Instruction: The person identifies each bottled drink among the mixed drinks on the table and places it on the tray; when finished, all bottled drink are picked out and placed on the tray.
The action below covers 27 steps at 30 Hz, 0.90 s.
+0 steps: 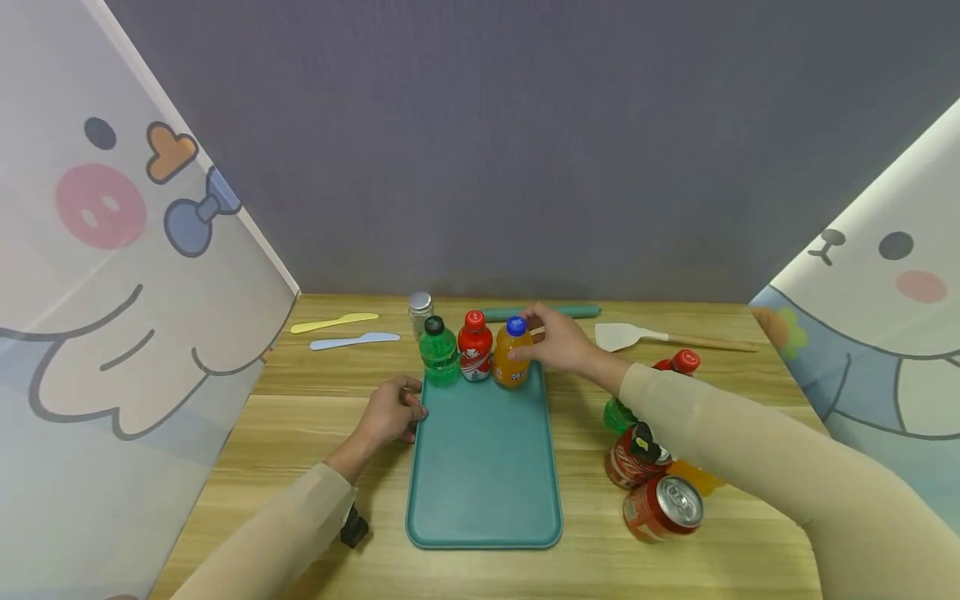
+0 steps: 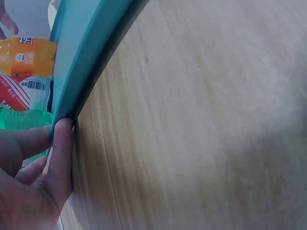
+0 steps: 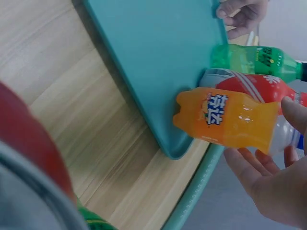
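Observation:
An orange soda bottle [image 1: 511, 358] with a blue cap stands at the tray's far right corner. My right hand [image 1: 558, 337] is beside its upper part, thumb and fingers spread around it; a gap shows between fingers and bottle in the right wrist view. Left of it stand a red bottle [image 1: 475, 350] and a green bottle [image 1: 439, 354] with a black cap, side by side along the far edge. My left hand [image 1: 392, 410] pinches the left rim of the teal tray [image 1: 483, 467], thumb on the rim and fingers curled beside it.
Right of the tray, cola cans [image 1: 660, 508] and more bottles [image 1: 684, 362] are partly hidden by my right sleeve. At the back lie a spatula [image 1: 622, 335], a teal rod [image 1: 577, 311], a glass shaker [image 1: 421, 312], a yellow knife [image 1: 333, 323] and a blue knife [image 1: 352, 341].

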Motion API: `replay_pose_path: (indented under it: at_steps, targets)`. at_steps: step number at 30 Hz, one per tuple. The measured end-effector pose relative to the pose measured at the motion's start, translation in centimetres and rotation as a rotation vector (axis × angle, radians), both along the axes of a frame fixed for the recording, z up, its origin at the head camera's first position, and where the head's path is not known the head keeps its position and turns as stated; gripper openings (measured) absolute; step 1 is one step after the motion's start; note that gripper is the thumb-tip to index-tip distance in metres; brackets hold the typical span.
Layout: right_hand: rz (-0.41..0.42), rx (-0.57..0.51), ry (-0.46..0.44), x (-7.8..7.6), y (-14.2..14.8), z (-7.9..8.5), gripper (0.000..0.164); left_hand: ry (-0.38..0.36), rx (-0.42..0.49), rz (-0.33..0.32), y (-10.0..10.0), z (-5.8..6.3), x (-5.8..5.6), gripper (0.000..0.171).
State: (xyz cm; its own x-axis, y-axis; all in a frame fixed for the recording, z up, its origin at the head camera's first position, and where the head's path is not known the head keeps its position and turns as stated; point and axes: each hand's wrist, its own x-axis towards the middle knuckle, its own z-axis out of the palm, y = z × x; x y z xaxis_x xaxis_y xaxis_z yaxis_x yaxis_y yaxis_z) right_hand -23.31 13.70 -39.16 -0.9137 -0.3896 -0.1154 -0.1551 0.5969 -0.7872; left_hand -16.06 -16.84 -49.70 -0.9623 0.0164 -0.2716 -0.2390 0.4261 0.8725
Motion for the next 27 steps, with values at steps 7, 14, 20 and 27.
replay_pose_path:
  at_steps: [7, 14, 20, 27]
  targets:
    - [0.068, -0.031, -0.122, 0.1, 1.1, 1.2, 0.068, -0.002, -0.010, 0.002, 0.0, -0.1, 0.1, 0.042]
    - [0.118, -0.024, -0.090, 0.8, 2.8, 3.0, 0.068, 0.002, -0.012, -0.004, 0.1, -0.1, 0.1, 0.042]
    - [0.109, -0.073, -0.014, 1.9, 5.4, 4.9, 0.064, -0.006, -0.018, -0.004, 0.3, -0.1, -0.1, 0.042]
    - [0.067, -0.088, 0.058, 3.7, 9.3, 7.1, 0.064, -0.018, 0.003, -0.004, 0.0, 0.1, -0.1, 0.045]
